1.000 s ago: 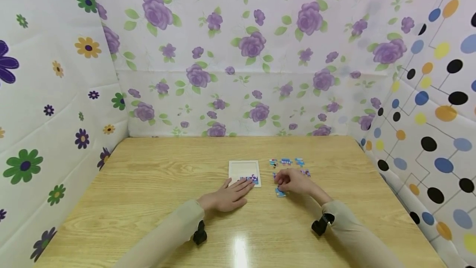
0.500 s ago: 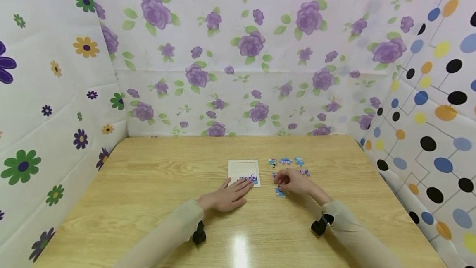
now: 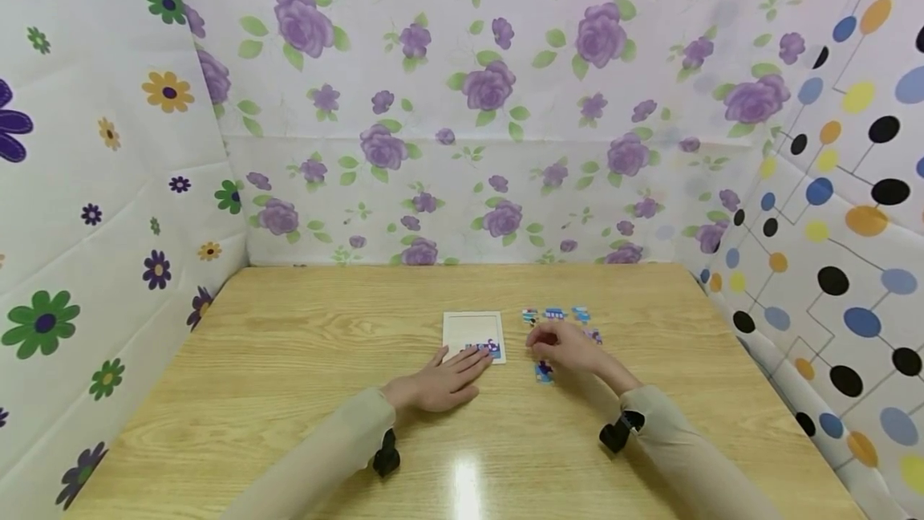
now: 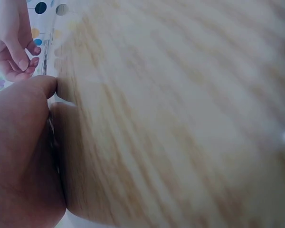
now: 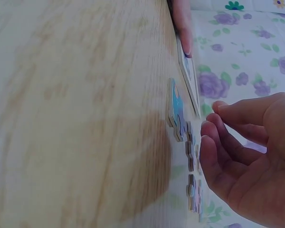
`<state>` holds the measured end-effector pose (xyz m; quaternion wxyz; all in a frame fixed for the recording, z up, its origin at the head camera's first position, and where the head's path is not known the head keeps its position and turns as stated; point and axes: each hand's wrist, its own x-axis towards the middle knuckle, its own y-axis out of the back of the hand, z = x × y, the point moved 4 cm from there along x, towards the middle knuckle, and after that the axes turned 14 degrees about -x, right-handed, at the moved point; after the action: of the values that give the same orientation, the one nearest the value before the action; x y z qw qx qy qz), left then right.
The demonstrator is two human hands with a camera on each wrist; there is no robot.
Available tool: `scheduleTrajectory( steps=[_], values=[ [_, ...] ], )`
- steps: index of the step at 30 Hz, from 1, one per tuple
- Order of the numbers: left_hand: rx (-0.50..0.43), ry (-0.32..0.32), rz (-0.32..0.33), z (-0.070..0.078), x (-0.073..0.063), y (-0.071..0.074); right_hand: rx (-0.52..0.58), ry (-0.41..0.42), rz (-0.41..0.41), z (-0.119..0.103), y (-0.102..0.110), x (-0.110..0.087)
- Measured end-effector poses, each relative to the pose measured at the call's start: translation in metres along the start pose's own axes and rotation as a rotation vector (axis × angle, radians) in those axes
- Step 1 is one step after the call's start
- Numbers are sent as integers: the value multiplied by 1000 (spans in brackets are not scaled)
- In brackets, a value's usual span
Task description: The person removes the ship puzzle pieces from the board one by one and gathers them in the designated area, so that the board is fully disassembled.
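My left hand (image 3: 439, 382) lies flat with its fingers straight, the fingertips resting on the lower part of a white puzzle frame (image 3: 472, 319). Purple and blue puzzle pieces (image 3: 492, 346) fill part of the frame's bottom row; the fingers hide the rest. Above the table, just right of the frame, hovers my right hand (image 3: 570, 346), fingers loosely curled. In the right wrist view nothing shows between its thumb and fingers. Below the right hand lies a blue and purple jigsaw piece (image 3: 544, 373), also seen as the nearest piece (image 5: 175, 107) in the right wrist view.
Behind the right hand are a red, white and blue piece (image 3: 530, 315), a blue piece (image 3: 555, 314) and another blue piece (image 3: 581, 314). A purple piece (image 3: 593, 335) lies to its right. Patterned cloth walls (image 3: 462, 103) surround the wooden table (image 3: 325, 319).
The right hand has shifted slightly left and away from the nearest jigsaw piece, which now shows more of its purple part. The left hand stays in place on the frame.
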<state>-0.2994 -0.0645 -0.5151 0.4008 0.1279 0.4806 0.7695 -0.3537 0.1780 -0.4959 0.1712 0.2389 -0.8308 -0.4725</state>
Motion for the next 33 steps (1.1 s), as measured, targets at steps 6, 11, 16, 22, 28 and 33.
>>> scheduleTrajectory(
  steps=[6,11,16,22,28,33],
  values=[
    [3,5,-4,-3,1,-2,-11,40,5,-4,-3,8],
    [-15,5,-7,-3,1,-1,-10,71,4,-7,-6,14],
    [-19,2,2,-1,0,2,-8,63,-6,-9,-7,18],
    [-7,2,13,2,1,4,-18,50,-17,-8,-8,24],
    [38,47,38,8,4,2,-18,32,-24,-9,-9,30],
    [111,74,75,18,7,1,-10,41,-16,-13,-8,34]
  ],
)
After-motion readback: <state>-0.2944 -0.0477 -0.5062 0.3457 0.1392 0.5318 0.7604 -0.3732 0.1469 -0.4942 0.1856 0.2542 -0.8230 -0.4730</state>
